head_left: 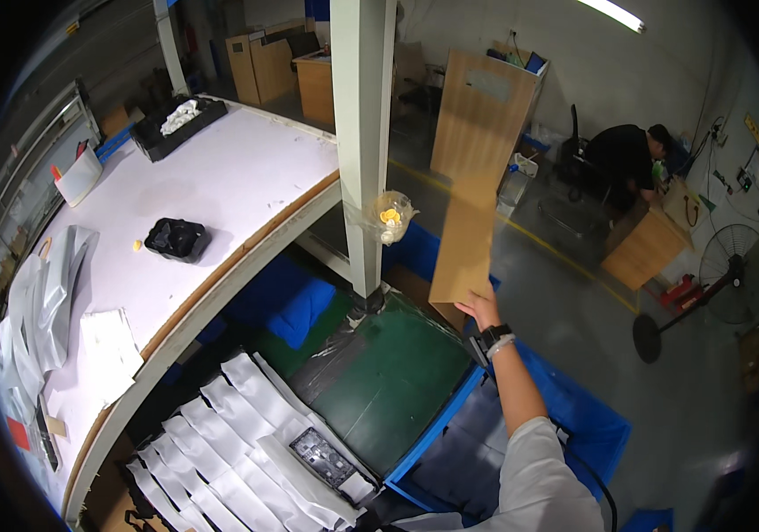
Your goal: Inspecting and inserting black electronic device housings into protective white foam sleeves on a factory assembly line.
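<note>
The step in hand looks to be moving or placing a long cardboard piece: the right hand reaches out ahead, its fingers closed on the near end, and the brown strip slants up and away in the air, to the right of the pale column. Only 1 of the 2 hands shows; the left hand is out of view, so I cannot tell how it stands. Left of the reaching arm lies a blue bin of dark material, then a green surface, and nearer, a row of white sleeves with a dark rectangular part among them. The next move, I judge, calls for a steady grip and a path clear of the column and the clear container against it (the strip is long, so its far end could swing).
</note>
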The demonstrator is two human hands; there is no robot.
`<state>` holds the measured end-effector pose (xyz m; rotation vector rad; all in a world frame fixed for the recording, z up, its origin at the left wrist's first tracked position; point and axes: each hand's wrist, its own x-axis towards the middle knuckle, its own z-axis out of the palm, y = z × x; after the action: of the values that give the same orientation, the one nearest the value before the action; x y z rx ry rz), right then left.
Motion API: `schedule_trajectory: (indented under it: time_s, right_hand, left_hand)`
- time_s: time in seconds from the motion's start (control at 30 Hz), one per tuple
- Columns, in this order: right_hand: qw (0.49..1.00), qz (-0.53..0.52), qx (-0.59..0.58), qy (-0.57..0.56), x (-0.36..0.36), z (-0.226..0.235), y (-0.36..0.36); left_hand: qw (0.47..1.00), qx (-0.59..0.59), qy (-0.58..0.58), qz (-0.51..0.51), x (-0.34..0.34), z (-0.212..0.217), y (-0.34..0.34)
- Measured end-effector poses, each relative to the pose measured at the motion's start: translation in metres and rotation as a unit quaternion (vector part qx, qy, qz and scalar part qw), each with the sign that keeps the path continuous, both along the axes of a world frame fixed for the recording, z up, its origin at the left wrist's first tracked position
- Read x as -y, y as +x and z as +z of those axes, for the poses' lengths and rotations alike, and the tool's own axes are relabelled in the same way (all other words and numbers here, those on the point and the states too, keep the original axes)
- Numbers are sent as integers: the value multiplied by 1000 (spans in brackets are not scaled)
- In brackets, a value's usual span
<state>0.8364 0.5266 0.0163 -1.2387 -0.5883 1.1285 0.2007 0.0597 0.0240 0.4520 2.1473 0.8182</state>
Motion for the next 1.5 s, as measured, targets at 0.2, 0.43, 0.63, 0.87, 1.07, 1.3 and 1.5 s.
schedule_trajectory:
  time_s: [0.2, 0.43, 0.63, 0.87, 1.07, 1.3, 1.5]
  right_hand:
    - [999, -39, -1, 12, -19, -12, -24]
    - [938, -160, 128, -280, -9, -120, -27]
    - [948, 39, 311, 46, 92, -144, -64]
    - [941, 188, 281, 21, 176, -63, -138]
    - [930, 213, 296, 37, 262, -29, -183]
    - [840, 485, 242, 5, 361, -41, -289]
    - [640, 684, 347, 46, 431, -52, -357]
  left_hand:
    - [999, -27, -15, 17, 16, 5, 4]
    - [997, -61, -16, 50, 50, 15, 6]
    - [997, -67, 2, 48, 68, 7, 6]
    - [993, -99, 44, 48, 115, -7, 3]
    - [982, -109, 135, 79, 147, -4, 10]
    - [997, -61, 31, 38, 299, -139, 30]
    - [986, 61, -98, 120, 430, -203, 72]
